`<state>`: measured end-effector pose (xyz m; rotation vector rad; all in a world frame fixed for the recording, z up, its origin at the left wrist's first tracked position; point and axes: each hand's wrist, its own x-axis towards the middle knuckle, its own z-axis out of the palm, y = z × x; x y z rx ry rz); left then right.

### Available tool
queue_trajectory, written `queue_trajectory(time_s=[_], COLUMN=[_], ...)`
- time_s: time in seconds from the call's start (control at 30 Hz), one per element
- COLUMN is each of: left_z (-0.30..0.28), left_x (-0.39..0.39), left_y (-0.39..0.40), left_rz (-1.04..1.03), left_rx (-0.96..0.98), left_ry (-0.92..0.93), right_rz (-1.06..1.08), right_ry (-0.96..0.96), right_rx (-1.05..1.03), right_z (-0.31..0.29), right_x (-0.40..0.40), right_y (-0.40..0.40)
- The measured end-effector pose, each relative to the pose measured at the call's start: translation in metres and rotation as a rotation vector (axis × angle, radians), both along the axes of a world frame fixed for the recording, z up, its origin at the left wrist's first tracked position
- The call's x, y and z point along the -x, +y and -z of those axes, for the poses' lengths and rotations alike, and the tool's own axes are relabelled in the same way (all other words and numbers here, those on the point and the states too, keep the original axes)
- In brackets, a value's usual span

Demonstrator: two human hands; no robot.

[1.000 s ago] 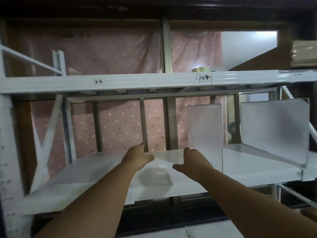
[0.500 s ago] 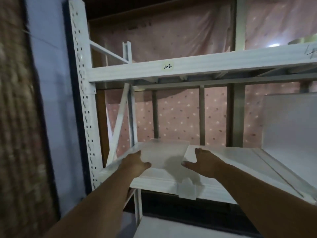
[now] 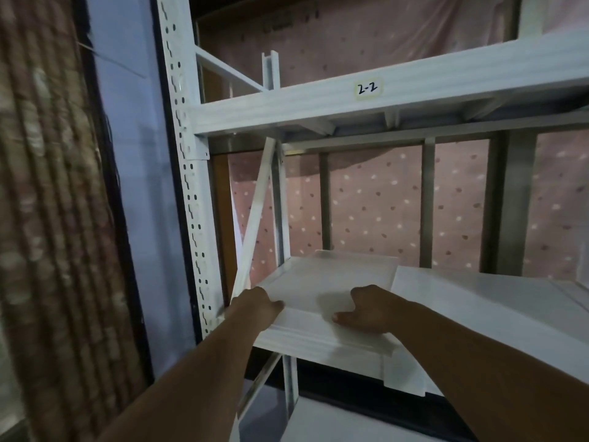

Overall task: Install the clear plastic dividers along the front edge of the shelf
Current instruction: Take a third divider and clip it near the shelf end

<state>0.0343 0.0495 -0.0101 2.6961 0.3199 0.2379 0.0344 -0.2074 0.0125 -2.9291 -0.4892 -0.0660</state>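
dim room, pink dotted curtain (image 3: 376, 202) behind

left hand (image 3: 255, 306): bare, no glove, ring or watch visible | right hand (image 3: 371, 309): bare, thumbnail showing | forearms: both uncovered to frame edge, no sleeve or wristband in view

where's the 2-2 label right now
In the head view the 2-2 label sits upper centre-right, stuck on the front of the upper shelf beam, above both hands and right of the perforated upright.
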Motion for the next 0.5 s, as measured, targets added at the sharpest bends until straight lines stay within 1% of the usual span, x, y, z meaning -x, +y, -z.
queue_trajectory(time_s=[0.17,0.33,0.4,0.43,0.5], left_z=[0.002,-0.002,-0.006,-0.008,-0.01], left_x=[-0.018,-0.034,-0.038,-0.04,-0.046], left_y=[-0.001,-0.01,-0.011,-0.01,-0.006], left_rz=[-0.037,-0.062,-0.106,-0.122,-0.151], left_rx=[0.0,0.093,0.205,0.303,0.591], left_ry=[0.017,-0.047,-0.056,-0.078,-0.181], right_rz=[-0.016,-0.045,-0.046,-0.05,-0.05], right_ry=[-0.003,-0.057,-0.093,-0.11,-0.122], right_rx=[0.034,0.067,0.095,0.104,0.096], right_z=[0.006,0.001,0.004,0.005,0.006], right_x=[-0.016,-0.021,-0.02,-0.019,-0.016], right_y=[0.007,0.008,0.009,0.009,0.008])
